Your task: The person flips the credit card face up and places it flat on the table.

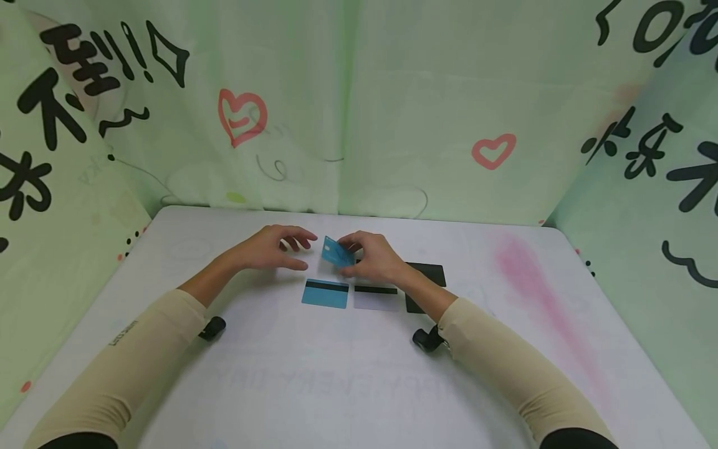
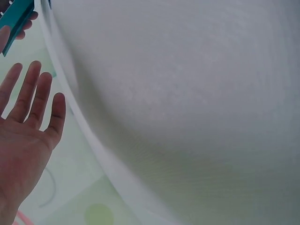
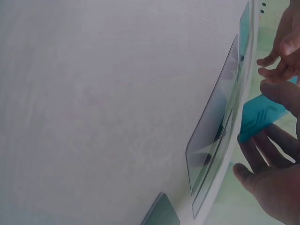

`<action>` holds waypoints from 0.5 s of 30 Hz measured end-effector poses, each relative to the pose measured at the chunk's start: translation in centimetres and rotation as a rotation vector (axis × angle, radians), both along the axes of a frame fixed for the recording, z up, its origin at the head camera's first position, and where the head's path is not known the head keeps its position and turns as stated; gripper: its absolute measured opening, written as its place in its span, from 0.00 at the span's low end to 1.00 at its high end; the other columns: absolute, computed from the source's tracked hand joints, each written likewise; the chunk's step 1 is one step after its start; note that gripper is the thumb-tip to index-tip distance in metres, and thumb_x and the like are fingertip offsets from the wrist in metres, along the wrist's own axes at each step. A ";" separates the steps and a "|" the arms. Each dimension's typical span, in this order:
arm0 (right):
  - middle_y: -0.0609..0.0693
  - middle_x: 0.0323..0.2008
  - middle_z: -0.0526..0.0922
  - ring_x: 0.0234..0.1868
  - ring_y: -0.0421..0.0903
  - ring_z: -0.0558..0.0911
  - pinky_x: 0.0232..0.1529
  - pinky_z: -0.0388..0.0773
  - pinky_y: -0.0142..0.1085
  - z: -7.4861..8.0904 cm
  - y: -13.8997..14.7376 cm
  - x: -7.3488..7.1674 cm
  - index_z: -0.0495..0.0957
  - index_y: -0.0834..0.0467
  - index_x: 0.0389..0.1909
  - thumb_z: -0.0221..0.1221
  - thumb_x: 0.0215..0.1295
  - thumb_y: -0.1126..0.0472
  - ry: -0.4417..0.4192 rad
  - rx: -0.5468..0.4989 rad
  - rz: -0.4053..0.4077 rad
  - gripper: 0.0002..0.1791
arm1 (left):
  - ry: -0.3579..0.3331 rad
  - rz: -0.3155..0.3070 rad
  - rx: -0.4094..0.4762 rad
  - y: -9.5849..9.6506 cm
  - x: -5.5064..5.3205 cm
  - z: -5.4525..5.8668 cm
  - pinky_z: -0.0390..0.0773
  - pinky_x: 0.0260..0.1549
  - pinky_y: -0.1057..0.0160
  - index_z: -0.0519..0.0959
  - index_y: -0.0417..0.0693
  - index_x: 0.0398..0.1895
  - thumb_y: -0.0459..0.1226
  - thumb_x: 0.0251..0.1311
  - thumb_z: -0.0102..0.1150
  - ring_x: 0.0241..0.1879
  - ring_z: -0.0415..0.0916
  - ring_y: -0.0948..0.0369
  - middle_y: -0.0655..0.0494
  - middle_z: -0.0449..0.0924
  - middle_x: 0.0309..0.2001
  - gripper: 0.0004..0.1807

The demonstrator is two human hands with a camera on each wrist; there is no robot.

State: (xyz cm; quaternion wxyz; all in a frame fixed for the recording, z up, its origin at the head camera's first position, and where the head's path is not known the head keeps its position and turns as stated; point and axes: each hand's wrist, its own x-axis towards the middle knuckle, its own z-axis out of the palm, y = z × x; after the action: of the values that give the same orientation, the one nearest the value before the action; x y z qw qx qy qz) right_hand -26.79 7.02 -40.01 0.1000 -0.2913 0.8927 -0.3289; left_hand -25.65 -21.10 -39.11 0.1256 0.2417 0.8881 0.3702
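Note:
My right hand (image 1: pixel 373 257) pinches a blue card (image 1: pixel 336 252) with a small chip on it, tilted up over the far half of the table. In the right wrist view the same blue card (image 3: pixel 262 115) sits between the thumb and fingertips of my right hand (image 3: pixel 276 183). To the card's left, my left hand (image 1: pixel 275 246) hovers with spread fingers, holding nothing; its palm shows in the left wrist view (image 2: pixel 28 136). Nearer to me lie a blue card with a dark stripe (image 1: pixel 325 296) and a pale card with a dark stripe (image 1: pixel 376 300).
Dark cards (image 1: pixel 429 273) lie at the right, partly hidden by my right forearm. A white cloth covers the table (image 1: pixel 348 380). Green printed curtains (image 1: pixel 392 125) with lettering and hearts stand behind and at both sides.

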 end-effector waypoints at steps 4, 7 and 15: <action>0.54 0.60 0.83 0.59 0.52 0.81 0.58 0.80 0.44 0.2 0.0 0.1 0.79 0.59 0.66 0.74 0.58 0.57 0.022 0.014 0.002 0.33 | -0.002 0.006 -0.005 0.2 -0.1 0.2 0.77 0.61 0.46 0.77 0.48 0.70 0.42 0.59 0.76 0.56 0.78 0.50 0.49 0.83 0.57 0.34; 0.55 0.58 0.83 0.56 0.52 0.81 0.55 0.81 0.43 0.3 -0.1 0.2 0.80 0.60 0.65 0.74 0.58 0.56 0.036 0.024 0.006 0.33 | 0.006 0.005 -0.008 0.3 -0.1 0.2 0.77 0.61 0.46 0.76 0.48 0.70 0.42 0.58 0.76 0.56 0.78 0.51 0.50 0.83 0.57 0.35; 0.55 0.56 0.83 0.55 0.52 0.81 0.55 0.79 0.43 0.7 -0.2 0.4 0.81 0.60 0.65 0.74 0.58 0.56 0.069 0.053 0.020 0.33 | 0.002 0.012 -0.019 0.8 -0.1 0.2 0.77 0.61 0.47 0.77 0.50 0.69 0.43 0.58 0.77 0.56 0.78 0.52 0.52 0.83 0.57 0.35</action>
State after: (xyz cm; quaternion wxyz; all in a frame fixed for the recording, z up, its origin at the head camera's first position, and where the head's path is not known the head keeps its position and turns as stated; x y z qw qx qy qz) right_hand -26.42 6.79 -39.31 0.0801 -0.3088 0.9010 -0.2939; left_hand -25.79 -20.32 -38.95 0.1245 0.2355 0.8932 0.3623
